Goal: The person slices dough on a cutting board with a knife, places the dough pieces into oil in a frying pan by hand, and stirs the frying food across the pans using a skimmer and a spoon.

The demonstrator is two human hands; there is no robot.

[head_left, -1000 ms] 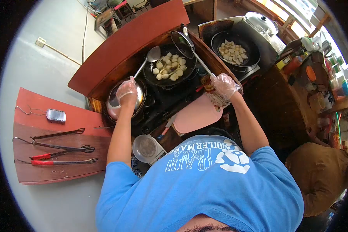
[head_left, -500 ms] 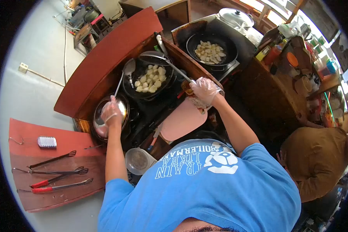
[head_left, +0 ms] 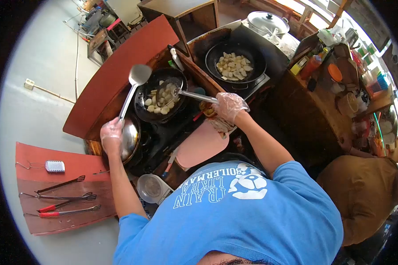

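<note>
My left hand (head_left: 112,132), in a clear plastic glove, is closed round the handle of a metal spatula (head_left: 139,75), whose blade is raised at the left rim of the near wok (head_left: 141,108). A wire strainer (head_left: 194,95) is gripped in my right hand (head_left: 231,106), also gloved. Its mesh lies over pale food pieces (head_left: 164,108) in that wok and partly covers them. Under my right hand is a pink cutting board (head_left: 202,143), with a cloth at its upper edge. A shiny lid (head_left: 130,139) sits beside my left hand.
A second wok (head_left: 211,58) with pale pieces stands at the upper right, near a lidded pot (head_left: 268,22). Tongs (head_left: 70,212) and a grater (head_left: 55,166) lie on a red board (head_left: 31,176) at left. A person in brown (head_left: 362,198) is at the right.
The spatula has lifted out of the near wok and swung left with my left hand. The strainer has come down from the wok's far rim onto the food. The camera view has shifted.
</note>
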